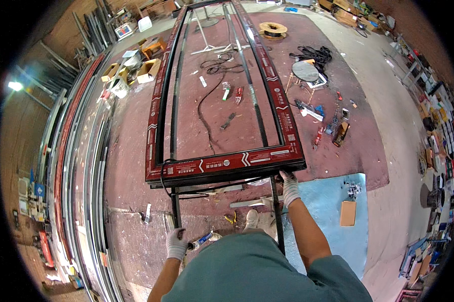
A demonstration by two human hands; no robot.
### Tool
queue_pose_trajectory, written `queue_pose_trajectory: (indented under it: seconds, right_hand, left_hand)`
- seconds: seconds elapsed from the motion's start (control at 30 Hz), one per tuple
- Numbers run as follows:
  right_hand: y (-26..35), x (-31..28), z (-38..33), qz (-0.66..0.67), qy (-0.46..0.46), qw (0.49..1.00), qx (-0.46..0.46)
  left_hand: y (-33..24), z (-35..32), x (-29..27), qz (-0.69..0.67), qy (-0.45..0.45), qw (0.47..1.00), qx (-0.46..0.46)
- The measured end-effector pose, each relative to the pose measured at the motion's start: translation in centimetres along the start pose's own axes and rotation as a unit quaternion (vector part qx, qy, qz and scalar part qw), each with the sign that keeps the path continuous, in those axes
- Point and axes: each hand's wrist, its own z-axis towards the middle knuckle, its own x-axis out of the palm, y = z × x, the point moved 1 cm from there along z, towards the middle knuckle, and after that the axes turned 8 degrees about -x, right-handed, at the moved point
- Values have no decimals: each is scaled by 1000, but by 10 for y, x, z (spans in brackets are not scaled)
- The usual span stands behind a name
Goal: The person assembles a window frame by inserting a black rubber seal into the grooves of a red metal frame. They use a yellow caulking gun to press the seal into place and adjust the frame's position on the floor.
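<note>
A long rectangular door or window frame [222, 164], which is made of black profile and carries dark-red film with white marks on its upper face, lies flat upon two dark rails [175, 209], with its short near side toward the person and its long sides reaching away.

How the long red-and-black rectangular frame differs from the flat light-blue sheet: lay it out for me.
The long red-and-black rectangular frame is open in the middle; the flat light-blue sheet is a solid surface. The frame is raised above the floor, while the sheet lies on it. The white-gloved right hand touches the frame's near right corner, but not the sheet. Both lie roughly level.
</note>
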Motion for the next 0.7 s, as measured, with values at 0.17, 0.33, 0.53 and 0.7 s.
queue_pose_trajectory:
  seconds: [0.17,0.33,0.53,0.7]
  right_hand:
    - [-28,-10,4,-84,10,994,-75]
    - [6,12,-14,138,19,988,66]
    - [24,19,-27,191,-8,977,98]
    - [-17,9,-10,85,38,995,24]
  left_hand:
    - [-69,37,29,-233,188,951,-79]
    - [-39,104,118,-448,256,813,-269]
    - [-59,148,128,-678,144,611,-382]
    - [-70,147,119,-605,109,726,-309]
